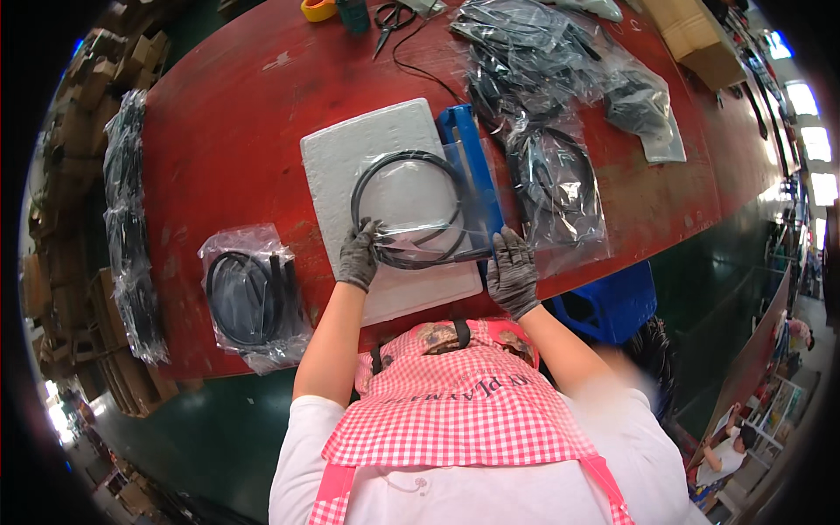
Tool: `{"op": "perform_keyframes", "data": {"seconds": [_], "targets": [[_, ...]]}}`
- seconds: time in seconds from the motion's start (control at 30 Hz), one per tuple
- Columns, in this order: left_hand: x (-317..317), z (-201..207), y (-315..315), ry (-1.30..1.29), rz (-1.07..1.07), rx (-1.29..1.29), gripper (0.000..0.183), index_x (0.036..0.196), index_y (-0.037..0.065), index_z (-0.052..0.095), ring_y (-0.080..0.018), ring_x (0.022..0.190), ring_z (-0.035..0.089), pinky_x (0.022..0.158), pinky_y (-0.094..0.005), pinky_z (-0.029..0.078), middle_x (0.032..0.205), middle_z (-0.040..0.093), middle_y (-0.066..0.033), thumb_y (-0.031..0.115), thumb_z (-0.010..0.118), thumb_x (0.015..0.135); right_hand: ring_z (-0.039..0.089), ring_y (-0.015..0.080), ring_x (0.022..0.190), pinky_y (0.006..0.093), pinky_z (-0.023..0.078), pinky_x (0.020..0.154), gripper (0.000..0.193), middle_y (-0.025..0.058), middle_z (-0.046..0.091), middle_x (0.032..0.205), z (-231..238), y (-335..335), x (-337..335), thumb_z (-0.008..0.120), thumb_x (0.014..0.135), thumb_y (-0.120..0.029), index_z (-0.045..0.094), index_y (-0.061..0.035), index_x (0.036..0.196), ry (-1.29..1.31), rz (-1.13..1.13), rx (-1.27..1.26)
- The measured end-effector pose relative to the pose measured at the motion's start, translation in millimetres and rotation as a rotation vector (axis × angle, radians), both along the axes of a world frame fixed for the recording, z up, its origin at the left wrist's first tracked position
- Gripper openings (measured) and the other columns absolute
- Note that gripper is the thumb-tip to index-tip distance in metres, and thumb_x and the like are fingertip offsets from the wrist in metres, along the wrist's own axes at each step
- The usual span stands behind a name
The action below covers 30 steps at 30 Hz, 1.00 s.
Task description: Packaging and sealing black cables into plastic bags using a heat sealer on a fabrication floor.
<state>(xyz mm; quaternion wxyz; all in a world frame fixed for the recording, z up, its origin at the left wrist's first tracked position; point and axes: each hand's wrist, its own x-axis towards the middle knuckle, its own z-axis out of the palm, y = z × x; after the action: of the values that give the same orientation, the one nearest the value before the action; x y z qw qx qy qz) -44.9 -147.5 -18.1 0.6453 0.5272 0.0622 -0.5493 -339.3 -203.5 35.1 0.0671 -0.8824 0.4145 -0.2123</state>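
Note:
A clear plastic bag (411,229) with a coiled black cable (357,194) in it lies over a white foam board (331,166). My left hand (359,255), in a grey glove, is closed on the bag's left edge beside the coil. The bag's right side reaches a long blue bag sealer (477,166). At the sealer's near end lies my right hand (513,273), also gloved, with fingers stretched out along the blue arm. Its palm is hidden.
Left on the red table (227,131) is another bagged cable coil (254,297); bagged items (131,227) line the far left edge. Right of the sealer lie bagged coils (560,188) and a heap of bags (534,57). Scissors (385,31) lie behind. A blue stool (612,302) stands nearby.

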Motion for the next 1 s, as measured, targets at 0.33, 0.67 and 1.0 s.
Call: {"op": "perform_keyframes", "data": {"seconds": [0.33, 0.67, 1.0], "targets": [[4.8, -3.0, -3.1, -0.188, -0.008, 0.074, 0.028, 0.108, 0.003, 0.051, -0.0125, 0.075, 0.054, 0.064, -0.0235, 0.044, 0.090, 0.058, -0.0037, 0.007, 0.059, 0.081, 0.043, 0.0314, 0.115, 0.0424, 0.031, 0.096, 0.042, 0.0193, 0.044, 0.123, -3.3, 0.5, 2.9, 0.048, 0.078, -0.011, 0.047, 0.0014, 0.118, -0.004, -0.001, 0.006], [-33.5, 18.7, 57.8, -0.001, 0.148, 0.376, 0.028, 0.105, 0.006, 0.050, -0.0205, 0.085, 0.053, 0.075, -0.0380, 0.047, 0.093, 0.056, -0.0038, 0.019, 0.058, 0.081, 0.045, 0.0322, 0.113, 0.0418, 0.033, 0.095, 0.043, 0.0195, 0.045, 0.122, -8.3, 2.2, 0.4, 0.048, 0.078, -0.012, 0.046, 0.0020, 0.119, -0.064, 0.008, 0.019], [-94.6, 10.0, 9.2, 0.715, 0.195, 0.216, 0.022, 0.087, 0.009, 0.058, -0.0258, 0.089, 0.056, 0.081, -0.0437, 0.047, 0.088, 0.061, -0.0058, 0.021, 0.069, 0.073, 0.046, 0.0312, 0.111, 0.0408, 0.035, 0.094, 0.041, 0.0185, 0.047, 0.120, -8.4, 2.5, 2.0, 0.050, 0.077, -0.010, 0.048, 0.0013, 0.116, -0.068, -0.003, 0.000]]}}
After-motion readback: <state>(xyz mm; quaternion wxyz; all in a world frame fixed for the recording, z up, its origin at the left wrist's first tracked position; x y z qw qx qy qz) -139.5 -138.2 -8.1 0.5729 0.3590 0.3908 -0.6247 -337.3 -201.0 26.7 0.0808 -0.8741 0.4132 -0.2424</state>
